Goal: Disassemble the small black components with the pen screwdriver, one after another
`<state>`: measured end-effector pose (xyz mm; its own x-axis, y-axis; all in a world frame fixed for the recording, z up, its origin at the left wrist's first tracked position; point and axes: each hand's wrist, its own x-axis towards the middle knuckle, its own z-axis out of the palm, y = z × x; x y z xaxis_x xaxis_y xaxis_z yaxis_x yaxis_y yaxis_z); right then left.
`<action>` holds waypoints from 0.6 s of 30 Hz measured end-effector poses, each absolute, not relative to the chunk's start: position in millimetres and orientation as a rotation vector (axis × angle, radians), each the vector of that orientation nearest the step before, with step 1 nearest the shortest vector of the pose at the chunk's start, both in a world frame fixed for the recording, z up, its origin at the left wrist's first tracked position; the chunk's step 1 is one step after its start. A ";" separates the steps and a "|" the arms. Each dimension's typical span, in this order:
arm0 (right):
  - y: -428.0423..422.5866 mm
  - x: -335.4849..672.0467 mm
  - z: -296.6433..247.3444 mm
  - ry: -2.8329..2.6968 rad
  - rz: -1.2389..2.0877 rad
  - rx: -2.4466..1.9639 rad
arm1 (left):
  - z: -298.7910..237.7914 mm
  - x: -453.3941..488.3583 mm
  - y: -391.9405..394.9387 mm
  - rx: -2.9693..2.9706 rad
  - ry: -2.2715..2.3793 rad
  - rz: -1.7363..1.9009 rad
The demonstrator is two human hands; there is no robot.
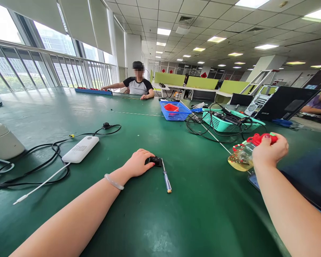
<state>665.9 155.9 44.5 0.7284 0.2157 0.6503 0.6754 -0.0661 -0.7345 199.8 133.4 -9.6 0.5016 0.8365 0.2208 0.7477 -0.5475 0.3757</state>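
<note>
My left hand (141, 162), with a pale bangle at the wrist, rests on the green table (139, 214). Its fingers are closed on a small black part (157, 161) whose exact kind I cannot make out. Just right of that part lies a screwdriver (166, 177) with a clear handle, its shaft pointing away from me. My right hand (270, 150) grips the red lid of a clear drink bottle (242, 157), which leans to one side. Yellowish liquid with darker bits shows in it. Whether its base touches the table I cannot tell.
A white power adapter (81, 149) and black cables lie at left, near a cream-coloured appliance (4, 141). Ahead stand a blue basket (176, 116) and a teal basket (222, 125) with cables. A phone (253, 181) lies by my right wrist. Another person (138, 85) sits across the table.
</note>
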 end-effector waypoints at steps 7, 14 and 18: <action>158.6 663.0 47.1 -0.628 -0.461 -1.605 | -8.7 200.1 132.4 2.504 1.354 0.547; 164.7 656.9 50.7 -0.506 -0.305 -1.616 | -5.3 201.2 130.5 2.480 1.358 0.540; 161.8 654.2 51.2 -0.521 -0.264 -1.585 | -4.9 201.0 129.7 2.457 1.364 0.548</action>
<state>654.2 161.8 51.2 0.8665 0.1683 0.4700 0.4785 -0.0115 -0.8780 201.0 129.7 -4.9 0.4829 0.8546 0.1911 0.7495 -0.5162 0.4144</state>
